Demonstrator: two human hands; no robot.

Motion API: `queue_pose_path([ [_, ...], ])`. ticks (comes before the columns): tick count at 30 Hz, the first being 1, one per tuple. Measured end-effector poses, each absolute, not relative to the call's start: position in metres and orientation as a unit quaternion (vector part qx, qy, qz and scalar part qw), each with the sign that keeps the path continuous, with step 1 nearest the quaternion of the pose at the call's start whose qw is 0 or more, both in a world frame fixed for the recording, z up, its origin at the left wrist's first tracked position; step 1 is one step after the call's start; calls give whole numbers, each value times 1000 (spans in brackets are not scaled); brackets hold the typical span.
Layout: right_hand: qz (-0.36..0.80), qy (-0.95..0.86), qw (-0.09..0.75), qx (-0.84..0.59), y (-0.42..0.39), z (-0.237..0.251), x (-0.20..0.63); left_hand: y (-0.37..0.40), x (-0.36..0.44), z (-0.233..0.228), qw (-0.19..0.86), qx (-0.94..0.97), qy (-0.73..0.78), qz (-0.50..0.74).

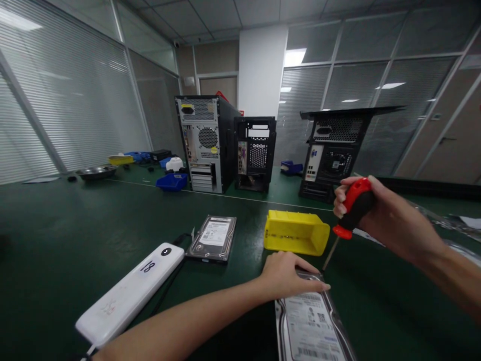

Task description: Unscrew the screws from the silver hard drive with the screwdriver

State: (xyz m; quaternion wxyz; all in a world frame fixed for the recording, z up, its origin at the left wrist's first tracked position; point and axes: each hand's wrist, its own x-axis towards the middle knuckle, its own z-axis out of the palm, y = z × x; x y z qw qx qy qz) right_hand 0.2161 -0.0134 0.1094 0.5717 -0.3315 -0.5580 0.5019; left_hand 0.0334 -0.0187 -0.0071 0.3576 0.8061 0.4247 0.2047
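My right hand grips a screwdriver with a red and black handle, its shaft angled down so the tip meets the far corner of a hard drive lying label-up at the bottom of the view. My left hand lies flat on the far end of that drive, fingers pressed on it. A yellow plastic bin sits on its side just beyond both hands. To the left, a second hard drive rests flat on the green mat.
A white power bank marked 18 lies at the near left with a black cable. Three computer cases stand at the back. A blue bin, a metal dish and small parts sit far left.
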Motion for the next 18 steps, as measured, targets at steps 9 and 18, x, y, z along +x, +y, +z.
queue_pose_path([
  [9, 449, -582, 603, -312, -6, 105, 208, -18, 34, -8, 356, 805, 427, 206],
  [18, 497, -586, 564, -302, -13, 109, 207, -19, 34, -8, 349, 806, 428, 215],
])
